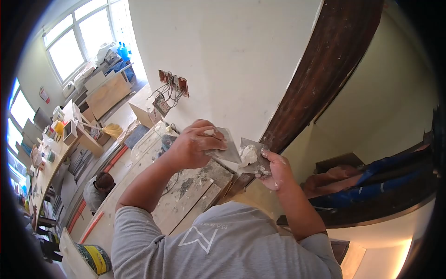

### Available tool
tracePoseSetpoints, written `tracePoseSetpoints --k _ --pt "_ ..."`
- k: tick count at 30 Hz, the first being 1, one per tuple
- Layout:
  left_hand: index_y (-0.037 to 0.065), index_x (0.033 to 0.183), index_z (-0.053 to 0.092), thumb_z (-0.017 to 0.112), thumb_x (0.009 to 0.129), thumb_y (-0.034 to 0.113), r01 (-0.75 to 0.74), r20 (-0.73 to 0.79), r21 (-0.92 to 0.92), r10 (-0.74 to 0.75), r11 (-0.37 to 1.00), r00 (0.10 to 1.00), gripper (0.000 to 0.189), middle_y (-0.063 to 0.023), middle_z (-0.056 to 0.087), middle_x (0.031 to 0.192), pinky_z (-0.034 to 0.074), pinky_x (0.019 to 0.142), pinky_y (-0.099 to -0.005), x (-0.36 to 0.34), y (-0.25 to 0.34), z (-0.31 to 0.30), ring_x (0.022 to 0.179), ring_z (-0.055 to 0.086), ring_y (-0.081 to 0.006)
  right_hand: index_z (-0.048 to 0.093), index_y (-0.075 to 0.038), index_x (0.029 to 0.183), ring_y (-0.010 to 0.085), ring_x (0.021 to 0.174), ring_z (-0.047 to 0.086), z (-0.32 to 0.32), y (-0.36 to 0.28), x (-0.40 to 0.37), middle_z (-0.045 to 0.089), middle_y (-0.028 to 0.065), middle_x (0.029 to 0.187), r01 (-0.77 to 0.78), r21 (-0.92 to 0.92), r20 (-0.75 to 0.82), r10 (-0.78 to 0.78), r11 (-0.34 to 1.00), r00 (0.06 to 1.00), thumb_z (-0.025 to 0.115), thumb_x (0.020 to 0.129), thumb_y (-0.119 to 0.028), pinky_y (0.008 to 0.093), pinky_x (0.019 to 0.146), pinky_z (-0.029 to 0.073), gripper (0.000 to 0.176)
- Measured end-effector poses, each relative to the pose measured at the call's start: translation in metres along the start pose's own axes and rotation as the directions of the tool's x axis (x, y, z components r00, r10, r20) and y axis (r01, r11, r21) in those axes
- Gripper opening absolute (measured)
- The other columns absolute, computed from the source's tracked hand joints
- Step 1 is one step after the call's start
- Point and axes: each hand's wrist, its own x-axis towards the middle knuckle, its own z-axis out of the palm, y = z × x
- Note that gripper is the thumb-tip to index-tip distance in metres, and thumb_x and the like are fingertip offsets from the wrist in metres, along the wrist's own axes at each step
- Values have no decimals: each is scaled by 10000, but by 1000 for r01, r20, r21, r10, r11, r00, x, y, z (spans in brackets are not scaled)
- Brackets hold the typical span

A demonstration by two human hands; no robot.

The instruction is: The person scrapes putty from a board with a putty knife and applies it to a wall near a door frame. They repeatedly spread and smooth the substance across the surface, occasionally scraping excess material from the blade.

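Note:
My left hand (pixel 197 145) is closed round a flat metal filling blade (pixel 226 145), its fingers dusted with white. In my right hand (pixel 277 171) is a second flat metal blade (pixel 253 141), with the thumb on top and the fingers at its lower edge. A lump of white putty (pixel 248 156) sits on that second blade. The edge of the left blade comes right up to the putty. Both hands are in front of a white wall (pixel 209 51), beside a dark brown wooden frame (pixel 320 69).
Wires hang from open wall boxes (pixel 174 84). Below stands a splattered worktop (pixel 190 190). A yellow-labelled bucket (pixel 95 259) is at lower left, near another person (pixel 98 189) bent low. Farther left are a cluttered table (pixel 51 156), a broom (pixel 111 130) and stacked boards by the windows.

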Motion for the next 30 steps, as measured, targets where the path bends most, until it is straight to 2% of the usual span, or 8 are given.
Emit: tracePoseSetpoints --k 9,11,13,17,20,23,25,30 --pt "95 894 719 664 614 -14 -103 142 -65 112 993 984 305 -49 700 945 488 897 -387 14 -13 -5 937 653 -248 602 -64 1168 263 900 674 -29 -5 -8 681 80 1047 219 190 -82 -207 957 975 539 975 -198 466 721 549 244" --pt "78 914 713 629 650 -52 67 -85 -206 -87 976 993 306 -76 703 971 504 887 -373 35 -40 -30 945 670 -252 596 -68 1175 249 898 676 -48 -26 -23 686 80 1032 327 196 -34 -327 925 945 518 975 -205 416 655 525 255" --pt "64 946 710 565 712 -87 288 -368 131 -223 949 903 313 -101 706 989 527 867 -359 96 -37 -81 972 678 -271 591 -71 1186 252 911 673 -76 -33 -34 688 78 1034 348 196 9 -357 917 934 509 974 -217 411 631 507 270" --pt "53 1124 665 576 913 156 183 -603 468 162 864 781 251 -205 677 1081 513 870 -433 246 -3 -198 1016 646 -380 591 -97 1200 282 917 674 -134 -16 -36 696 86 1048 330 256 -88 -318 909 944 508 973 -239 470 611 488 280" --pt "87 1184 665 534 932 157 52 -524 697 459 715 718 293 -178 671 1153 489 942 -450 349 41 -253 1085 613 -371 594 -99 1161 224 918 654 -142 -3 -57 680 52 1044 354 250 -193 -312 901 930 518 951 -252 374 634 501 271" --pt "116 1167 689 497 890 74 37 -496 752 528 659 689 340 -113 686 1142 472 974 -444 422 73 -278 1103 608 -325 641 -51 972 177 572 552 -128 9 -73 607 62 688 401 429 -262 -313 809 913 466 993 -218 304 497 448 242" --pt "114 1070 731 526 809 24 -52 -480 783 655 620 583 345 -127 716 1033 512 909 -460 454 86 -285 1011 653 -332 618 -61 901 188 511 499 -143 20 -79 546 54 633 439 420 -335 -313 795 888 469 987 -211 316 486 440 228" --pt "166 1090 732 493 813 47 -24 -461 799 636 601 618 385 -98 706 1096 460 975 -459 495 104 -275 1091 612 -313 567 -84 803 179 494 466 -120 25 -114 475 39 598 568 347 -627 -266 747 732 504 986 -244 311 496 421 252"
